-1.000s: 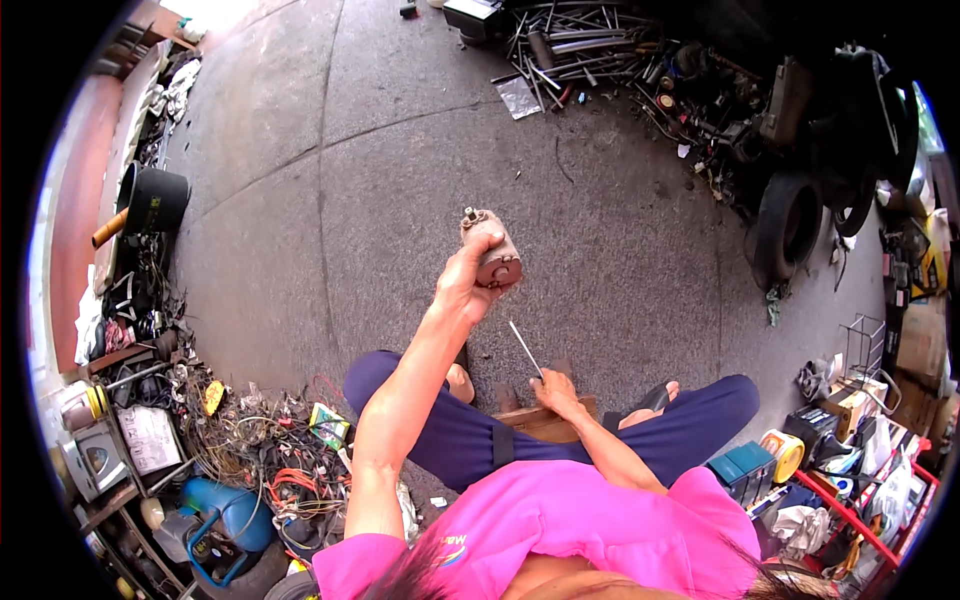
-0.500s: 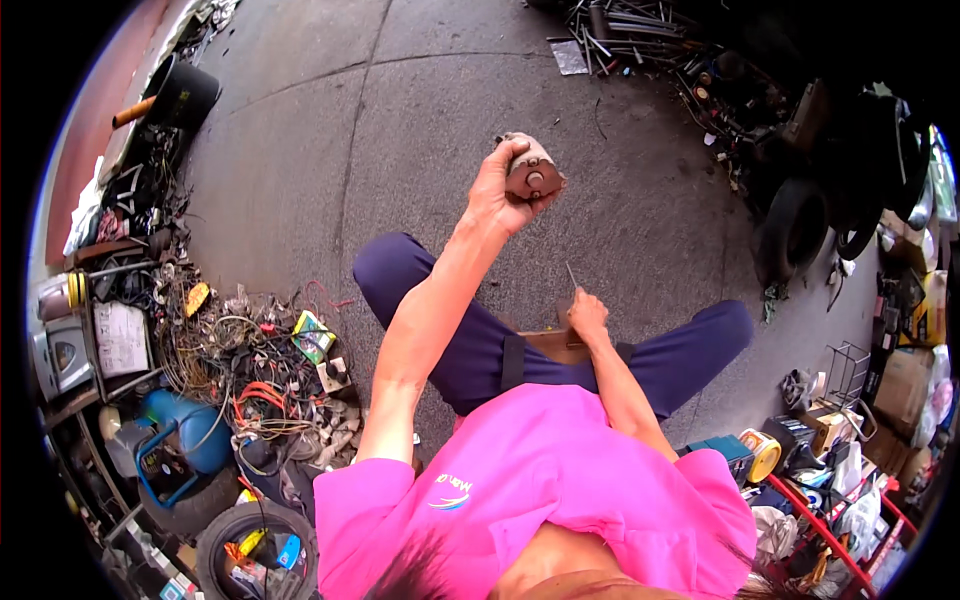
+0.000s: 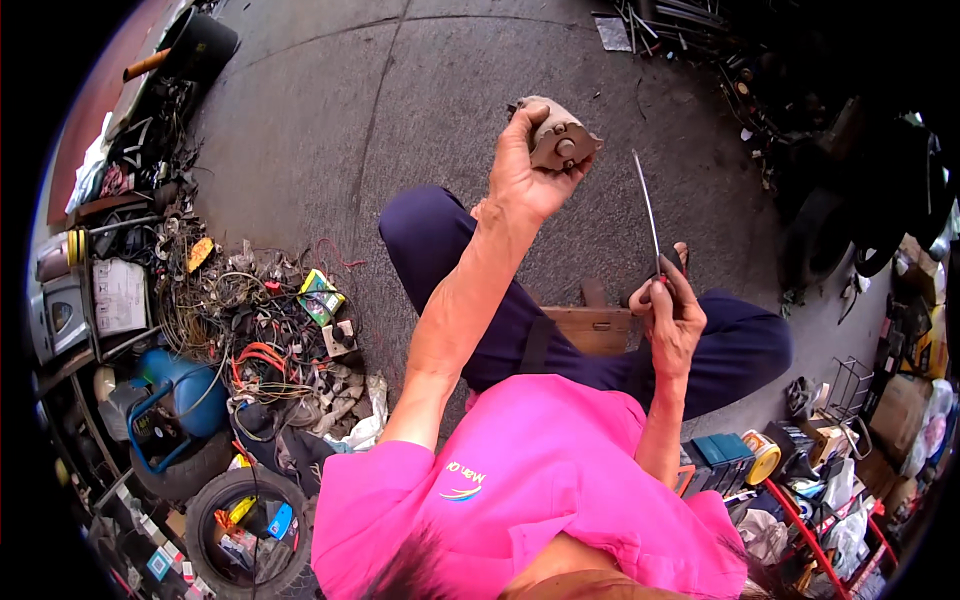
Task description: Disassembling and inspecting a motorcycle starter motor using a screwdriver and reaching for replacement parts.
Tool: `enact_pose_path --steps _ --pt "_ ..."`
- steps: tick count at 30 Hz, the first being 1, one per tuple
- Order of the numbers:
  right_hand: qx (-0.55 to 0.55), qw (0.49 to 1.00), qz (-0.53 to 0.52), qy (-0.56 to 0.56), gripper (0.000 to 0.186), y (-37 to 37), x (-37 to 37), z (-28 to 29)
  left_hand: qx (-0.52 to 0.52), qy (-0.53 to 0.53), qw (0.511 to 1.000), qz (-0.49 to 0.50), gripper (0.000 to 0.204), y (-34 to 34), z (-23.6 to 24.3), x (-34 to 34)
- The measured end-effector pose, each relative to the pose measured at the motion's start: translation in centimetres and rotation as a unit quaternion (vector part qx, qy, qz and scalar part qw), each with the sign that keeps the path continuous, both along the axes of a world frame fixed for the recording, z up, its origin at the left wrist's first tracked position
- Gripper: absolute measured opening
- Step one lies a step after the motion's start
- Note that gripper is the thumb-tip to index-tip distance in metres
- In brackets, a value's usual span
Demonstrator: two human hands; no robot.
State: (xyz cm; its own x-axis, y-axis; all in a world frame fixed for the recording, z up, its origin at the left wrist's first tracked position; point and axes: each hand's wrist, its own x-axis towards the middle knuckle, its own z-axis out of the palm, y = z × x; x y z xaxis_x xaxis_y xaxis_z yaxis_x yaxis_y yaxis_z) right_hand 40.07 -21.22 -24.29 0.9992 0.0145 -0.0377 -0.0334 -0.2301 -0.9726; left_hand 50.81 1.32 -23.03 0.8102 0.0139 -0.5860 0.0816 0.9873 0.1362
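At the upper left of the frame a black bucket [image 3: 204, 48] lies tipped, an orange-brown tube [image 3: 147, 66] jutting from its mouth. Below, at the left edge, a printed white sheet [image 3: 120, 295] stands beside a heap of tangled wires [image 3: 200, 325]. A blue tank [image 3: 185, 390] sits lower down, and under it, at the lower left, a tyre [image 3: 199, 520] lies flat with small coloured packets inside its ring. A green and yellow box [image 3: 320, 297] rests on the right side of the heap.

Just above the middle of the frame, the left hand [image 3: 530, 170] grasps a cylindrical metal part [image 3: 562, 143], thumb over its upper side, its round-bossed end facing the lower right. Below it, between the knees of the navy trousers [image 3: 430, 250], is a wooden block [image 3: 597, 332].

Right of centre, the right hand [image 3: 672, 318] pinches a slim screwdriver-like tool [image 3: 647, 210] between thumb and fingers; its shaft points up, the tip apart from the metal part. A bit of red shows at the grip, mostly hidden.

At the lower right stand a yellow-lidded tub [image 3: 763, 458] and a red rack [image 3: 800, 515].
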Motion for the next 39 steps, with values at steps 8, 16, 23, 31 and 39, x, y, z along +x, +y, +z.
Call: enact_pose_path --steps 8,16,23,31,39 --pt "0.02 0.999 0.036 -0.005 0.031 2.2 -2.8 6.4 -0.044 -0.093 0.994 -0.029 0.051 0.0 0.8 -0.8" --pt "-0.012 0.996 0.077 -0.04 0.032 3.6 -2.1 5.8 -0.003 -0.096 0.995 -0.015 0.055 0.6 1.2 -1.5" --pt "0.007 0.997 0.079 -0.002 0.032 3.8 -1.9 5.4 0.032 -0.095 0.995 -0.004 0.051 0.7 1.6 -1.8" --pt "0.053 0.994 0.06 0.068 0.032 3.6 -2.1 5.6 0.029 -0.093 0.995 -0.006 0.051 0.7 1.2 -1.9" --pt "0.147 0.98 0.052 0.125 0.032 2.7 -2.5 6.4 0.055 -0.12 0.991 -0.01 0.056 0.3 1.0 -2.0"
